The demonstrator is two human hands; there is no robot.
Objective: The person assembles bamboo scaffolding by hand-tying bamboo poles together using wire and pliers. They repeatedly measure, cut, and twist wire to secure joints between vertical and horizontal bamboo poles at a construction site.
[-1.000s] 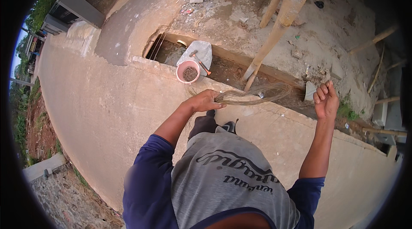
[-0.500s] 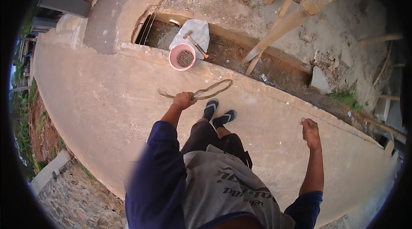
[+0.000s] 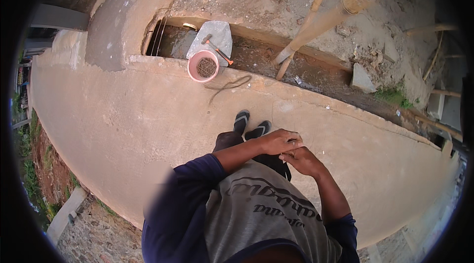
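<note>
Both hands meet in front of my waist. My left hand (image 3: 283, 141) has its fingers bent together, the tips touching the right hand. Just below it, my right hand (image 3: 302, 161) is closed in a pinch against the left one. Whatever they pinch is too small to make out. Away from both hands, a looped bundle of thin wire (image 3: 230, 86), slightly blurred, shows by the trench edge, beside a pink bucket (image 3: 191, 72). Inside the bucket is a tangle of short brown wire pieces (image 3: 206, 67).
A hammer (image 3: 217, 49) with an orange-tipped handle rests on a grey stone slab (image 3: 220, 32) over the trench (image 3: 256, 58). Bamboo poles (image 3: 326, 23) slant up from the trench at the right. Sandalled feet (image 3: 241, 121) stand on the concrete path (image 3: 123, 130).
My left hand has let go of the wire bundle, which is now farther off near the bucket. The left hand moved right and the right hand moved left until they met.
</note>
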